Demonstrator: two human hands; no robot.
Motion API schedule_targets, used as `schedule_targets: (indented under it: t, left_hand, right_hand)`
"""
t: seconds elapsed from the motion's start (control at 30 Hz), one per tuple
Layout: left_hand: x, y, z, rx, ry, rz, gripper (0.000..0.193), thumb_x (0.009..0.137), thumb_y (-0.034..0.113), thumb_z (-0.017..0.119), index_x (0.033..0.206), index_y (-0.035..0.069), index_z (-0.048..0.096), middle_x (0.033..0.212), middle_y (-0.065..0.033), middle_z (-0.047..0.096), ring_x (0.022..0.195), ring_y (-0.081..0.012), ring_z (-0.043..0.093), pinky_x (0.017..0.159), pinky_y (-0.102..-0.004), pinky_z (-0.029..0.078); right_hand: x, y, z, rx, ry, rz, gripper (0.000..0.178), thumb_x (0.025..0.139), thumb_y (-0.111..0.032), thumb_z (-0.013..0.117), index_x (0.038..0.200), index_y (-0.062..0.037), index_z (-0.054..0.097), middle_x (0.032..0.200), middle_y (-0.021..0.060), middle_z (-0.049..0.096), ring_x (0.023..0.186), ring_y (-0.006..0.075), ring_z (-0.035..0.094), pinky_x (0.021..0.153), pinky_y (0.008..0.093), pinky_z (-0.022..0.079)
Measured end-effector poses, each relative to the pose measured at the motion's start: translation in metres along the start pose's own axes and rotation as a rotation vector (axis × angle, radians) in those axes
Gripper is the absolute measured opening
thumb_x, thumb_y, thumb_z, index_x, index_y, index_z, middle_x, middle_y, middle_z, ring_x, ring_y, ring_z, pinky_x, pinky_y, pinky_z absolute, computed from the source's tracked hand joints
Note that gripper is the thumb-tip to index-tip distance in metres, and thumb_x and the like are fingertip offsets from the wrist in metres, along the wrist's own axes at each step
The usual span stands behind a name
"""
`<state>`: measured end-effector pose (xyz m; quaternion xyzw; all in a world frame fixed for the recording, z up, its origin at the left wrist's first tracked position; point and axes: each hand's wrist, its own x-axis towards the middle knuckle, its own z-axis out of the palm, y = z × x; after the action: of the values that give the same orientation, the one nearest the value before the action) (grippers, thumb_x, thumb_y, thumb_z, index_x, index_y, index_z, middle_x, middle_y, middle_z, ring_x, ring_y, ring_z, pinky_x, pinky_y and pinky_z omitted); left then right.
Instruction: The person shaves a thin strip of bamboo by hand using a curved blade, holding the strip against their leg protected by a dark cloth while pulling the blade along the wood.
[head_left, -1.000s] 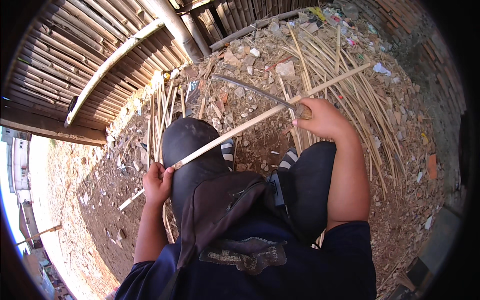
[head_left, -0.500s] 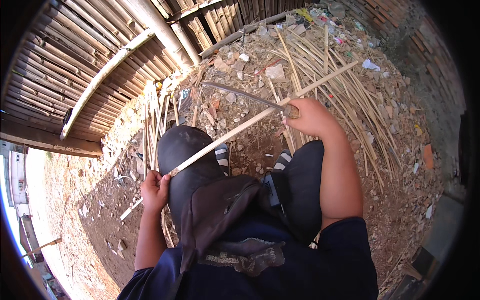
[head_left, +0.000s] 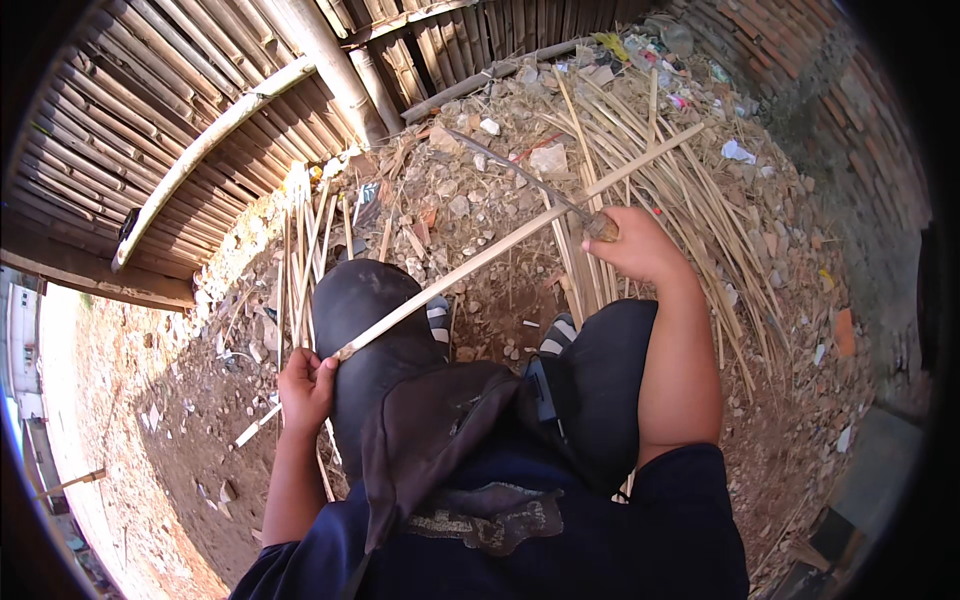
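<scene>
A long pale bamboo strip (head_left: 480, 260) slants across my left knee, its far end up at the right. My left hand (head_left: 307, 388) pinches it near its lower end, and a short piece sticks out below the fingers. My right hand (head_left: 637, 245) is wrapped round the wooden handle of a long, thin, dark-bladed knife (head_left: 520, 172). The blade points up and left, crossing the strip just left of my right hand. Whether its edge is in the wood or only resting on it, I cannot tell.
Many split bamboo strips (head_left: 725, 235) lie piled on the right over rubble and litter. Another bundle of strips (head_left: 300, 250) lies beyond my left knee. A bamboo slat wall (head_left: 190, 130) stands at the upper left, a brick wall (head_left: 850, 130) at the right.
My right hand has moved slightly down and right, and the knife has turned so its blade looks straighter and thinner. The left hand keeps its pinch on the strip.
</scene>
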<state>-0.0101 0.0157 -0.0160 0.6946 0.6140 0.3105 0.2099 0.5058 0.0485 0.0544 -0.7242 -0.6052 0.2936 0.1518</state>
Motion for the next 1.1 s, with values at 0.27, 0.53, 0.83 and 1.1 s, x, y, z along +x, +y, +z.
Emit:
schedule_targets:
  t: [0.27,0.53,0.83,1.1]
  left_hand:
    - [-0.001,0.002,-0.004,0.055,-0.012,-0.034,0.036,0.092,0.025,0.077,0.078,0.004,0.051,0.058,-0.0046,0.048,0.055,-0.0134,0.043,0.053,-0.0315,0.039]
    - [0.0,0.008,-0.001,0.06,0.001,-0.041,0.035,0.091,0.025,0.077,0.079,0.004,0.052,0.061,-0.0067,0.05,0.056,-0.0152,0.045,0.055,-0.033,0.041]
    - [-0.001,0.012,-0.005,0.092,-0.005,-0.05,0.035,0.091,0.024,0.077,0.079,0.004,0.052,0.061,-0.0076,0.052,0.056,-0.0166,0.046,0.056,-0.0333,0.042]
    - [-0.001,0.006,-0.003,0.075,-0.003,-0.023,0.035,0.092,0.025,0.076,0.079,0.004,0.051,0.06,-0.0063,0.051,0.056,-0.0153,0.046,0.054,-0.0324,0.042]
  right_hand:
    - [-0.012,-0.024,0.005,-0.131,-0.028,-0.079,0.048,0.08,-0.033,0.08,0.116,-0.0017,0.07,0.104,0.0261,0.07,0.1,0.0411,0.068,0.089,0.0451,0.053]
    - [-0.002,0.014,0.004,-0.075,0.106,-0.01,0.045,0.081,-0.03,0.079,0.114,-0.001,0.07,0.103,0.0241,0.071,0.1,0.0409,0.068,0.088,0.0467,0.053]
    - [-0.011,-0.015,0.004,-0.044,-0.002,-0.137,0.043,0.08,-0.03,0.079,0.107,0.0028,0.068,0.092,0.0256,0.069,0.088,0.041,0.067,0.08,0.0445,0.052]
    - [-0.011,-0.021,0.001,-0.035,-0.059,-0.077,0.041,0.08,-0.03,0.079,0.107,-0.0002,0.07,0.098,0.0239,0.071,0.095,0.041,0.068,0.083,0.0451,0.053]
